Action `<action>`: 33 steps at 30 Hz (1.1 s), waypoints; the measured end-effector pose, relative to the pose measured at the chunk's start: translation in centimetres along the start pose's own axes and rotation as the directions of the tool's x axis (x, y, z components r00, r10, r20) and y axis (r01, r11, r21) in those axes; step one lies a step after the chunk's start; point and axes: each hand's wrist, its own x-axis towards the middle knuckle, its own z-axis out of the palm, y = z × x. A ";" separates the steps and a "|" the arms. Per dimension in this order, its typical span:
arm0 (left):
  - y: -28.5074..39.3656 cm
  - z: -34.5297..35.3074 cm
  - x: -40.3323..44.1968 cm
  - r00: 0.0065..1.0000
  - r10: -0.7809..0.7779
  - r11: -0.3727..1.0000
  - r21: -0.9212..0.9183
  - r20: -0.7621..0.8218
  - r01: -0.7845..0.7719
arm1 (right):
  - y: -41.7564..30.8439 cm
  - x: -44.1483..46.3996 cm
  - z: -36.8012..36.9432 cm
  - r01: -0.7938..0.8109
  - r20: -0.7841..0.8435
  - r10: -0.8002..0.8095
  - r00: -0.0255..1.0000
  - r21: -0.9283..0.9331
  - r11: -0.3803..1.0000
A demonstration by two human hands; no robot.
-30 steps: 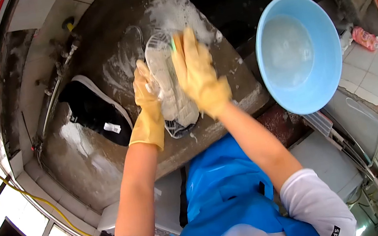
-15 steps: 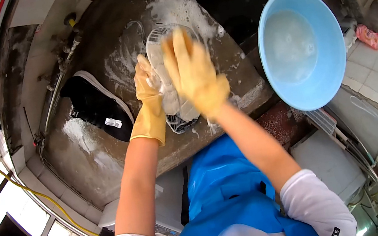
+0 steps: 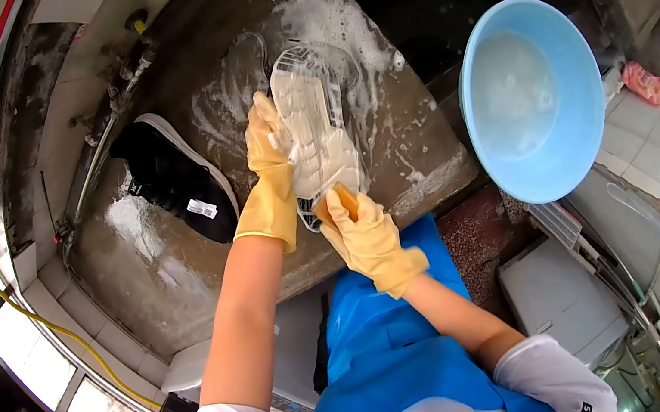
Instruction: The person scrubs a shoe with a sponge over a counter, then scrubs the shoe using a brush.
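A shoe lies sole up on the wet slab, its pale tread streaked with suds. My left hand, in a yellow rubber glove, grips the shoe along its left side; part of the fingers is hidden by the shoe. At the shoe's near end, my gloved right hand is closed around an orange-brown scrubbing brush, pressed to the sole. The brush's bristles are out of sight. To the left rests a black shoe with a white sole edge and a white label.
A light blue basin with cloudy water stands right of the slab. White foam spreads beyond the shoe. A pipe with taps runs along the left wall. A pink packet lies at the far right.
My right hand has drawn the brush from the middle of the sole back to its near end, toward me. My left hand still holds the shoe.
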 end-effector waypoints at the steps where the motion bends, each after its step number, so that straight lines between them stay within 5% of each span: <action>1: 0.1 0.0 -0.1 0.998 -0.058 0.998 -0.022 0.002 0.058 | 0.0 -0.2 -0.5 0.023 0.044 -0.022 0.999 -0.028 0.999; 3: 0.0 -0.2 -0.4 0.999 -0.042 0.999 0.015 0.008 0.042 | 0.5 6.5 -1.3 -0.044 -0.107 0.029 0.994 -0.146 0.988; 5: -0.5 0.5 0.3 1.000 -0.014 0.999 0.040 -0.001 0.014 | 1.0 13.1 -4.5 -0.128 -0.119 0.122 0.985 -0.041 0.991; 6: -1.5 0.7 0.2 0.999 -0.038 0.998 -0.046 -0.005 0.038 | 0.4 12.5 -5.3 -0.122 -0.084 0.122 0.989 0.003 0.993; 9: 0.6 0.2 -0.7 0.999 0.022 0.992 0.128 -0.047 -0.016 | -0.5 3.4 -1.3 -0.090 -0.053 0.091 0.994 0.022 0.996; 11: -0.2 0.2 -0.2 0.998 0.055 0.992 0.117 -0.041 -0.050 | 2.0 -1.9 2.9 0.154 -0.093 -0.134 0.987 0.267 0.951; 12: 0.0 0.1 -0.4 0.998 0.052 0.986 0.160 -0.035 -0.046 | 1.0 -0.5 1.7 0.019 -0.008 -0.019 1.000 0.019 1.000; 14: 0.0 0.2 -0.4 0.999 0.033 0.984 0.173 -0.004 -0.031 | 1.3 8.2 -0.5 -0.042 -0.116 0.036 0.993 -0.049 0.998; 15: -0.3 0.4 0.1 1.000 0.019 0.990 0.140 0.015 -0.021 | 2.3 13.1 -3.9 0.258 0.001 -0.293 0.956 -0.474 0.842; 16: -1.8 1.0 0.5 0.999 0.020 1.000 0.001 -0.034 -0.020 | 1.4 16.6 -6.4 0.167 -0.084 -0.223 0.971 -0.426 0.889; 18: -1.4 0.5 0.1 0.999 -0.039 0.999 0.025 -0.014 0.039 | 1.1 18.4 -5.1 0.003 -0.223 -0.008 0.975 -0.023 1.000; 23: -1.1 -0.4 0.6 0.999 0.015 0.987 0.158 0.048 -0.022 | -0.9 -0.1 2.6 0.099 -0.139 -0.107 0.985 -0.066 0.993; 25: 0.9 -1.9 0.1 0.991 -0.073 0.994 0.095 0.112 0.062 | -0.2 -1.6 2.7 0.146 -0.063 -0.151 0.987 -0.078 0.986; 27: 1.1 -2.6 0.7 0.976 0.045 0.995 0.076 0.215 -0.062 | 0.8 2.3 0.5 0.181 0.151 -0.159 0.976 -0.145 0.973; 29: -0.3 -2.4 2.0 0.969 0.088 0.990 0.090 0.232 -0.111 | 0.7 11.6 -2.7 0.069 -0.248 -0.108 0.963 -0.161 0.985; 31: -1.5 -2.1 2.1 0.899 0.067 0.914 -0.387 0.432 0.117 | 0.4 13.1 -3.8 0.094 -0.280 -0.121 0.952 -0.106 0.990; 33: -3.0 -1.5 2.5 0.893 0.101 0.876 -0.464 0.438 0.129 | -1.2 8.7 -3.2 0.108 -0.233 -0.119 0.965 -0.060 0.992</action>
